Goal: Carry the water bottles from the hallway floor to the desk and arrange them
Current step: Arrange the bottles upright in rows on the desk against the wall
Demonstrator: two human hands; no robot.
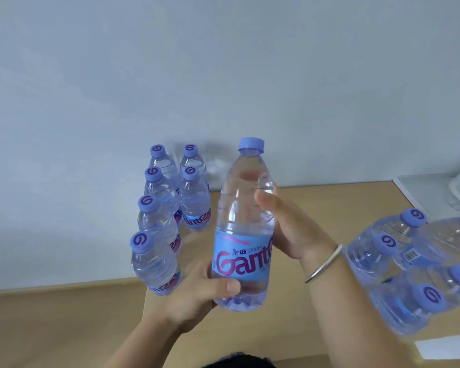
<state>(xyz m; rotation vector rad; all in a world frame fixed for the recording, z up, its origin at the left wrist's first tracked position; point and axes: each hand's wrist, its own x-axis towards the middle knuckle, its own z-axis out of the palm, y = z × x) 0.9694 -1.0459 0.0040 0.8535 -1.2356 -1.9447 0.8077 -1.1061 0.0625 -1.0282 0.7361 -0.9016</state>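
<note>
A clear water bottle (pixel 243 229) with a blue label and lilac cap is held upright above the wooden desk (pixel 329 197). My left hand (pixel 202 296) grips its base from below and to the left. My right hand (pixel 287 224), with a silver bangle on the wrist, holds its upper body from the right. Several matching bottles (pixel 168 208) stand upright in two rows at the desk's left edge against the wall. On the right sits a shrink-wrapped pack of bottles (pixel 414 266), tilted in the wide-angle view.
A pale wall (pixel 223 75) rises right behind the desk. A white object with a lacy edge (pixel 441 192) lies at the far right corner. A white sheet (pixel 446 349) shows at the near right. The desk's left edge (pixel 144 304) drops off beside the nearest standing bottle.
</note>
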